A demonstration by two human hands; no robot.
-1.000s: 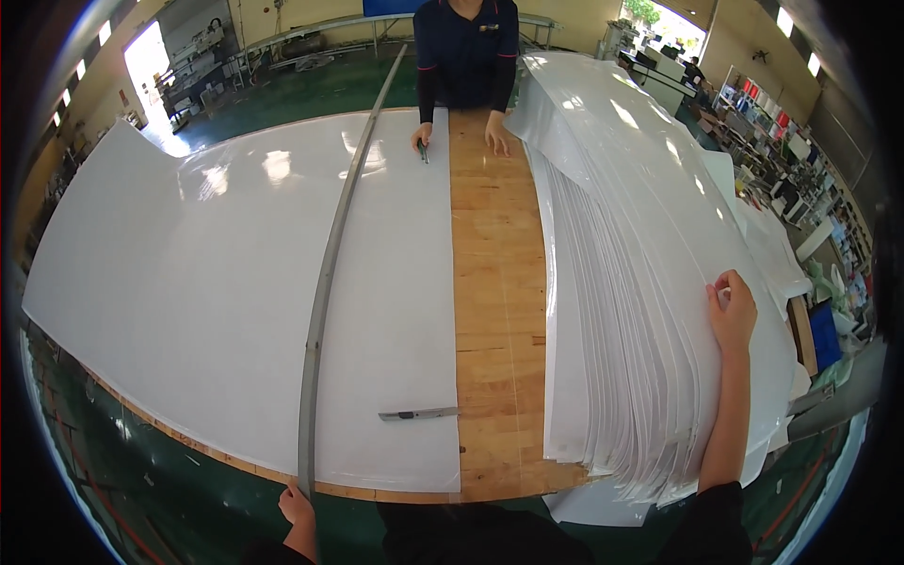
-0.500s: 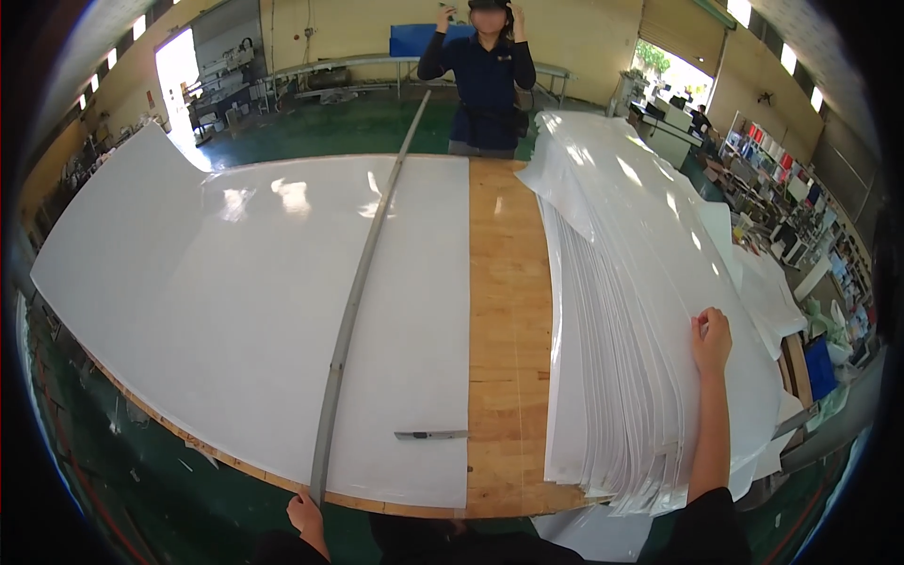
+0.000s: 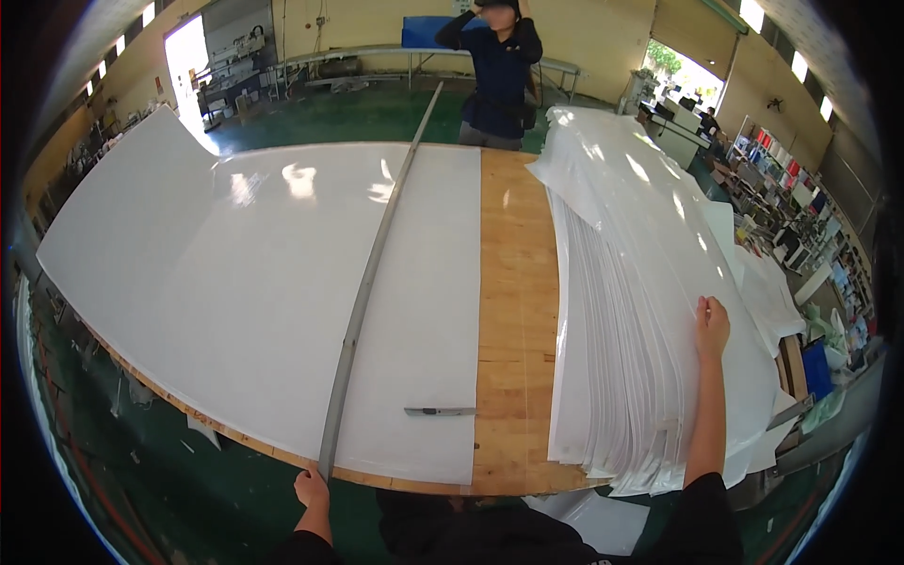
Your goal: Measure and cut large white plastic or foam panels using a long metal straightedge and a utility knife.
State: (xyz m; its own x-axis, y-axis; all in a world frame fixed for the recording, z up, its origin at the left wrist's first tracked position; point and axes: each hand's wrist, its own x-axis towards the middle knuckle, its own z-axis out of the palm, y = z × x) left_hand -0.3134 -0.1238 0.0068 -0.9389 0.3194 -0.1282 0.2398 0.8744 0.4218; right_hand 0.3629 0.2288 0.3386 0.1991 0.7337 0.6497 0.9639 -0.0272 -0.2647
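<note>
- Bar (image 3: 368, 282): on the sheet (image 3: 235, 282), at 9 o'clock from the stack (image 3: 650, 282).
- Left hand (image 3: 312, 488): fingers clamped on its near end; a level, steady hold should limit skewing.
- Right hand (image 3: 713, 325): fingers curled at the stack; grip cannot be told.
- Long axis: far end points toward 12–1 o'clock.
</note>
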